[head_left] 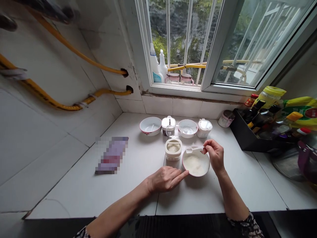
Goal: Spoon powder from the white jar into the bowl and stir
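My right hand (pixel 216 155) pinches the handle of a small white spoon (pixel 194 150), whose head is above the back rim of a bowl. That bowl (pixel 207 168) is white inside and holds pale, fine powder or grains (pixel 195 164). My left hand (pixel 168 178) is low beside it, the index finger stretched out to the bowl's front left rim and the other fingers partly bent. Just left of the bowl stands a seasoning jar (pixel 173 157) with its clear lid (pixel 173 131) raised and pale contents inside.
Behind stand two white bowls, one at left (pixel 150 126) and one at right (pixel 188 128), and two lidded jars (pixel 168 124) (pixel 204 128). A black box (pixel 244 134) of bottles is at right, near a pot lid (pixel 287 165). A blurred purple item (pixel 112 155) lies left.
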The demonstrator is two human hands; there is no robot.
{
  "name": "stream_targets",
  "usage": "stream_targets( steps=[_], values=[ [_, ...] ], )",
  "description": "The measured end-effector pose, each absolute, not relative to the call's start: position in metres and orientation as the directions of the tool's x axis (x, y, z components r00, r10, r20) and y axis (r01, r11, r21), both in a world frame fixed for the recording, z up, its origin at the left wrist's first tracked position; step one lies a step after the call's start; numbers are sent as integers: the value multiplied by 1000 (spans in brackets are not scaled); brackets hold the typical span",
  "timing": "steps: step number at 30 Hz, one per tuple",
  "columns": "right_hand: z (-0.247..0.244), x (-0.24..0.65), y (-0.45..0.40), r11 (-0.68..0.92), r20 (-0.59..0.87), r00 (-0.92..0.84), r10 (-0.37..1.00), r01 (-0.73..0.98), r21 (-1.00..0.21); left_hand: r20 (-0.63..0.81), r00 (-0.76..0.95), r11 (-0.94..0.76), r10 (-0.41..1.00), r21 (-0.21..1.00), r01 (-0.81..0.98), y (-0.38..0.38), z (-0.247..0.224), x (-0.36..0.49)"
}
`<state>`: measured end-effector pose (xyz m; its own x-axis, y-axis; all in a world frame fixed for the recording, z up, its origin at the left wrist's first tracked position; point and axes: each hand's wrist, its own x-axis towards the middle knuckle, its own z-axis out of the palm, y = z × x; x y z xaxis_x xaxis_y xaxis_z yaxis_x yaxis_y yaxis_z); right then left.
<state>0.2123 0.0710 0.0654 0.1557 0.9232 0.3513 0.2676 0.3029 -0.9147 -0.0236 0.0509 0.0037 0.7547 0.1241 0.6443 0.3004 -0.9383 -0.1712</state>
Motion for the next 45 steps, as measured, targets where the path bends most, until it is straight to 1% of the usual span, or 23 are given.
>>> stream_targets(
  steps=[2, 4, 6, 8, 10, 12, 14, 17, 19, 22, 26, 34, 36, 42, 45],
  values=[
    [65, 218, 73, 289, 381, 142, 914, 432, -855, 636, 763, -944, 117, -168, 285, 51, 1, -25],
    [65, 220, 75, 298, 425, 95, 900, 578, -760, 630, 768, -946, 120, -162, 281, 52, -1, -25],
    [64, 218, 75, 316, 444, 38, 895, 649, -692, 626, 769, -946, 129, -155, 285, 52, -3, -26],
    [64, 213, 75, 338, 421, -32, 906, 652, -678, 628, 767, -946, 132, -150, 287, 51, -4, -26],
    [63, 209, 74, 347, 373, -91, 923, 615, -708, 634, 762, -947, 128, -150, 284, 51, -5, -26],
    [64, 207, 73, 317, 321, -95, 942, 564, -762, 640, 759, -947, 120, -155, 281, 51, -3, -26],
    [65, 207, 73, 245, 256, -45, 966, 484, -840, 648, 754, -946, 109, -165, 279, 51, 0, -24],
    [67, 209, 75, 116, 132, 36, 991, 292, -949, 658, 746, -945, 97, -174, 277, 50, 6, -22],
    [69, 211, 76, 58, 71, 70, 995, 176, -983, 667, 740, -947, 89, -173, 270, 50, 10, -21],
    [71, 214, 79, 20, 29, 109, 994, 80, -997, 677, 732, -949, 82, -171, 264, 50, 12, -20],
    [69, 216, 81, 14, 22, 138, 990, 53, -999, 681, 727, -947, 86, -171, 272, 50, 13, -20],
    [65, 212, 78, 86, 122, 187, 975, 190, -978, 682, 726, -951, 81, -164, 260, 49, 13, -20],
    [65, 213, 78, 91, 128, 191, 973, 191, -977, 685, 724, -954, 78, -160, 255, 49, 13, -20],
    [65, 217, 82, 41, 45, 164, 985, 26, -999, 671, 737, -951, 85, -167, 262, 49, 12, -20],
    [66, 219, 83, 26, 16, 167, 986, -55, -998, 658, 746, -955, 100, -147, 258, 49, 11, -21]
  ],
)
